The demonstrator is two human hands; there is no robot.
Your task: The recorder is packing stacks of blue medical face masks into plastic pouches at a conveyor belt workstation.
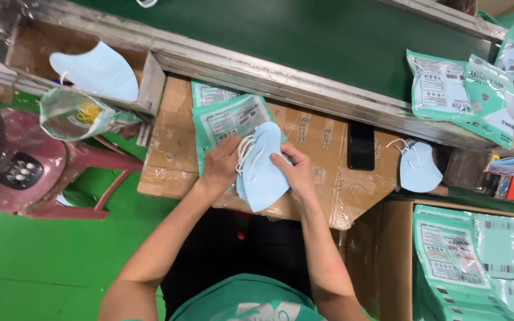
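Note:
A folded light-blue face mask with white ear loops lies on a cardboard work surface. My left hand grips its left edge by the loops. My right hand pinches its right edge. Under the mask's top end sit two teal plastic pouches, flat on the cardboard.
Another blue mask lies to the right beside a black phone. Filled teal pouches rest on the green conveyor belt. A box of pouches stands lower right. At left are a mask in a carton, a plastic bag and a red fan.

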